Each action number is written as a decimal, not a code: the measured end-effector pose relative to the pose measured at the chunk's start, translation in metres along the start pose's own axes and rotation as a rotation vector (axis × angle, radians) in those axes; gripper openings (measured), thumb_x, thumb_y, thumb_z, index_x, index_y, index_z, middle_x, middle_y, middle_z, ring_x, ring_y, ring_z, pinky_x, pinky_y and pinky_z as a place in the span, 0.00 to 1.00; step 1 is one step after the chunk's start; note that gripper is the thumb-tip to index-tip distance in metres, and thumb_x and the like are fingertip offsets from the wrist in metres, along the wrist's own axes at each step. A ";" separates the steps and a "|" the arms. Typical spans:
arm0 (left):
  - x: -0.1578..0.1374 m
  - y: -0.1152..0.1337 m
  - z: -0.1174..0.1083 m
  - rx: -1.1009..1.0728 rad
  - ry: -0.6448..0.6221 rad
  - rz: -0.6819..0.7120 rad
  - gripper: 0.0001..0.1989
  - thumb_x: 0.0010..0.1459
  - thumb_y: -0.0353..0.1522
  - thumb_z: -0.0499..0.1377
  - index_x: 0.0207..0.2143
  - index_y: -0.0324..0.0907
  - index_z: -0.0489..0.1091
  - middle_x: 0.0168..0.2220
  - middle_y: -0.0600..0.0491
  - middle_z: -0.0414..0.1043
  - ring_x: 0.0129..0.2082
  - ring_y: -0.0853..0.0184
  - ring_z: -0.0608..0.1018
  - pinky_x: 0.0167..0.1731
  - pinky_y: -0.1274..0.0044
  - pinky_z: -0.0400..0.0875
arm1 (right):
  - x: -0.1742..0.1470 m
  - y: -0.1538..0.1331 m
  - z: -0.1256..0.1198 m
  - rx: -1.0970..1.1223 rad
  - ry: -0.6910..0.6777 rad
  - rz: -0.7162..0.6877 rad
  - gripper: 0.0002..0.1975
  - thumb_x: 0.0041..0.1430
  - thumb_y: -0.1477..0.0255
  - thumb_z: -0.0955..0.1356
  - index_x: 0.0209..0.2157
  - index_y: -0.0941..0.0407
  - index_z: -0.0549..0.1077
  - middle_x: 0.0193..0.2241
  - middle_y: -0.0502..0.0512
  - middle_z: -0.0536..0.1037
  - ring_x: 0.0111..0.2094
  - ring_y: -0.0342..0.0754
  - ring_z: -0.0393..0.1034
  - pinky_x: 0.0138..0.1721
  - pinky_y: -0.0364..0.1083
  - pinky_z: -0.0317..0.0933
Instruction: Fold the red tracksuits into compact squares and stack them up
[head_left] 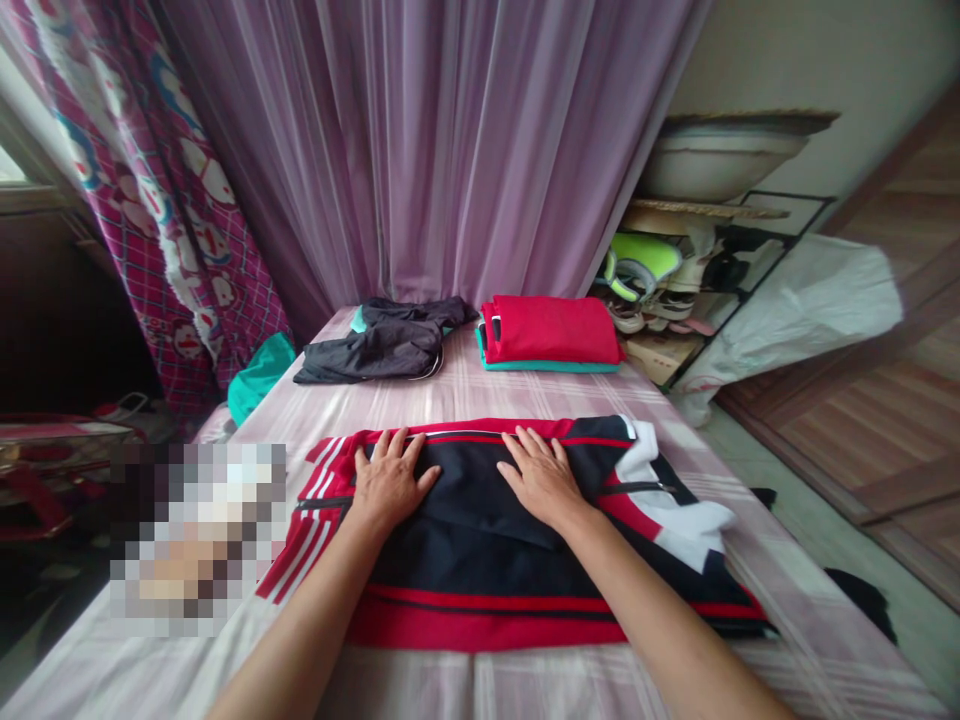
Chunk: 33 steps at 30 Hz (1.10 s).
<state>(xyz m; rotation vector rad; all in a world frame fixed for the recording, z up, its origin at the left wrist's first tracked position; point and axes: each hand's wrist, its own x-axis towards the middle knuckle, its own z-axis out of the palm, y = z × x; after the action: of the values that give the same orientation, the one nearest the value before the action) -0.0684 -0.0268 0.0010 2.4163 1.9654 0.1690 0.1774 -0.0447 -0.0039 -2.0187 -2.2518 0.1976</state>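
A dark navy, red and white track jacket lies spread flat and partly folded in front of me. White stripes run over its red part at the left, and white shapes and a zip show at the right. My left hand rests palm down on its far left part, fingers spread. Across from it, my right hand presses flat near the middle of the far edge, its fingers also apart. Neither hand grips the cloth.
The jacket is on a table with a plaid cloth. Behind it lie a crumpled dark garment and a folded red and teal stack. Purple curtains hang behind. A shoe rack stands right; a pixelated patch covers the left.
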 end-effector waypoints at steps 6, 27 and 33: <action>0.000 0.000 -0.001 0.001 -0.010 0.005 0.30 0.65 0.50 0.49 0.65 0.51 0.61 0.68 0.44 0.58 0.67 0.47 0.59 0.59 0.43 0.54 | -0.026 -0.022 0.003 0.031 0.150 -0.083 0.28 0.69 0.61 0.58 0.67 0.52 0.61 0.69 0.61 0.57 0.69 0.57 0.47 0.67 0.64 0.40; -0.020 -0.006 -0.013 0.004 0.033 0.018 0.27 0.68 0.45 0.47 0.66 0.46 0.61 0.68 0.45 0.59 0.68 0.53 0.60 0.65 0.52 0.50 | -0.030 -0.027 0.009 0.085 0.055 -0.049 0.25 0.68 0.62 0.60 0.65 0.52 0.64 0.67 0.60 0.61 0.68 0.55 0.52 0.66 0.61 0.41; -0.084 -0.009 0.000 0.058 0.259 0.007 0.22 0.68 0.44 0.48 0.58 0.48 0.71 0.62 0.48 0.69 0.65 0.52 0.65 0.65 0.50 0.50 | -0.032 -0.027 0.011 0.086 0.159 -0.068 0.24 0.67 0.65 0.62 0.62 0.54 0.68 0.64 0.62 0.66 0.65 0.55 0.58 0.65 0.59 0.46</action>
<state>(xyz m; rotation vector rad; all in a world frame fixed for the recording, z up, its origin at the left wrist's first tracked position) -0.0944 -0.1075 -0.0053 2.5517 2.0880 0.4527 0.1523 -0.0793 -0.0102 -1.8426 -2.1722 0.1215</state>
